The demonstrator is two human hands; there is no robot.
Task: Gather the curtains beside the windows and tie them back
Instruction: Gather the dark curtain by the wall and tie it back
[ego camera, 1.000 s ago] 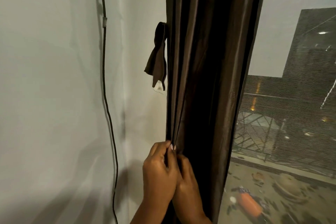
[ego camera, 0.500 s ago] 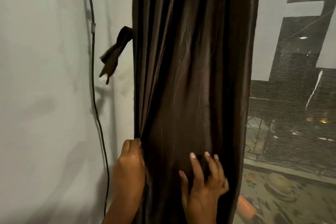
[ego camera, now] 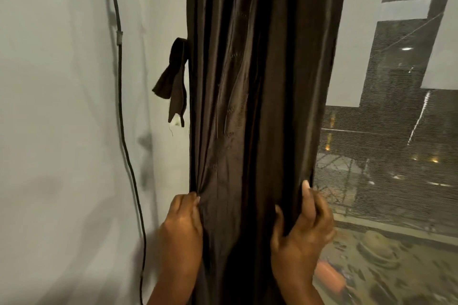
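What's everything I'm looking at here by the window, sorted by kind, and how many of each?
Hands: 2, left hand and right hand, each gripping an edge of the curtain
Curtain: 1, dark brown
Tie-back strap: 1, hanging loose on the wall
Black cable: 1
Window: 1
Total: 6

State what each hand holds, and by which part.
Both hold the dark brown curtain: the left hand pinches its wall-side edge, the right hand grips its window-side edge.
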